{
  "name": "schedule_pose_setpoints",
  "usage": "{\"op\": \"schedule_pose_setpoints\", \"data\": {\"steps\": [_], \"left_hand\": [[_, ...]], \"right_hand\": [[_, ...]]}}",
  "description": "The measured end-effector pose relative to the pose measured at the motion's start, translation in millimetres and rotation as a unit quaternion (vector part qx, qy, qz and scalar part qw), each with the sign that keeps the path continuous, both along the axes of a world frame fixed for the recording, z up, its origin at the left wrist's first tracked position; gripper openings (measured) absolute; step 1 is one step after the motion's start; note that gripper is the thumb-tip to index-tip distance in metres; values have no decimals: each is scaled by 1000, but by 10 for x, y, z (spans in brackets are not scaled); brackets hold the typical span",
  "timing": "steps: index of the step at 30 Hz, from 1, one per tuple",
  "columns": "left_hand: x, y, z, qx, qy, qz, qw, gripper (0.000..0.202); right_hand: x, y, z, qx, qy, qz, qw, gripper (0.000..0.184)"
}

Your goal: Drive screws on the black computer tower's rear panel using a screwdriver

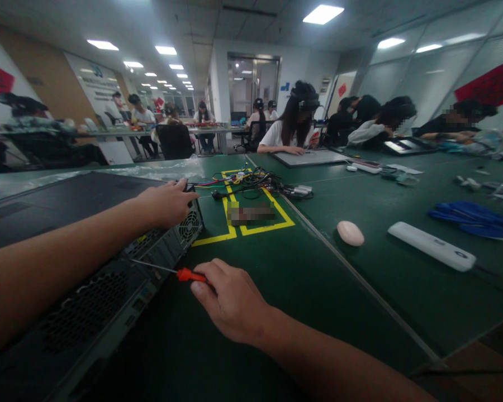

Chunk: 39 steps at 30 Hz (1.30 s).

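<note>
A black computer case (67,234) lies flat on the green table (310,279), its rear panel with fan grille (190,224) facing right. My left hand (167,204) rests on the case's top far corner, fingers curled over the edge. My right hand (230,301) grips a red-handled screwdriver (188,274). Its thin shaft points left and its tip meets the rear panel of the case.
A tangle of cables (251,181) lies on yellow floor-tape squares (260,220). A pink mouse (350,233), a white power strip (431,245) and blue cloth (469,218) lie to the right. Several people sit working at tables behind.
</note>
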<state>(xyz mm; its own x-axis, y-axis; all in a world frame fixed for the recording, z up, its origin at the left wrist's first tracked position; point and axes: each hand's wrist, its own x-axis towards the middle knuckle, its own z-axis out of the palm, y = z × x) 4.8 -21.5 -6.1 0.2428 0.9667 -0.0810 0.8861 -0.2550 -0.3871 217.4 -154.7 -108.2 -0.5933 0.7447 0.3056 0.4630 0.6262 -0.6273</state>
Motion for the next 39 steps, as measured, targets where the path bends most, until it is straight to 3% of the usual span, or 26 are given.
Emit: {"op": "schedule_pose_setpoints", "data": {"steps": [10,17,39], "left_hand": [[-21,21,-20,7,-23,9,1000,66],[3,16,0,-1,0,10,1000,67],[18,-4,11,3,-16,16,1000,68]], "right_hand": [[3,-31,19,-40,15,-8,999,39],[-10,-9,-17,-35,25,-4,999,26],[0,4,7,-20,21,-19,999,22]]}}
